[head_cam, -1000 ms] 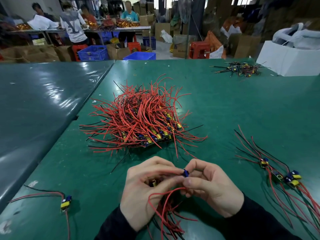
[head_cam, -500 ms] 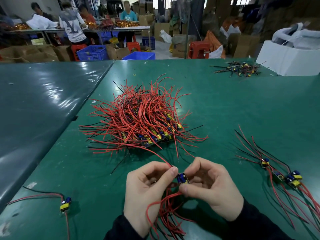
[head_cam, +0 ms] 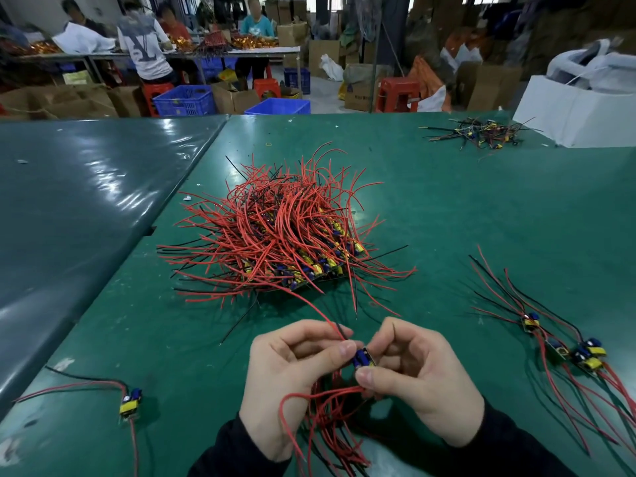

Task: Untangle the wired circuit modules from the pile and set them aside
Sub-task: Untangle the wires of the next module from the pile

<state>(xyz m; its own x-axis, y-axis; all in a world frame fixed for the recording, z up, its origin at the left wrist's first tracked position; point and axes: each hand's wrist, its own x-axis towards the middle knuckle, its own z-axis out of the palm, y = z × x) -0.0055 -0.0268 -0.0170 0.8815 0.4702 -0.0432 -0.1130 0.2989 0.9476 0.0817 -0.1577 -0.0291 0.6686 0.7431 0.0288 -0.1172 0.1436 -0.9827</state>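
Near the table's front edge, both hands now pinch one blue-and-yellow circuit module [head_cam: 362, 358], raised slightly since earlier: left hand [head_cam: 292, 376] on its red wire, right hand [head_cam: 418, 380] on its body. One big tangled red-wire pile [head_cam: 275, 235] lies beyond; one single module [head_cam: 130, 402] sits left, about four set-aside modules [head_cam: 564, 346] right.

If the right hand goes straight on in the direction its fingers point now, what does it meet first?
The right hand points left toward the left hand, so it would probably meet that hand's fingertips first, just past the module both pinch.

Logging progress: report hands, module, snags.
Both hands pinch one module. Wire bundle hangs below. One red wire runs to the pile.
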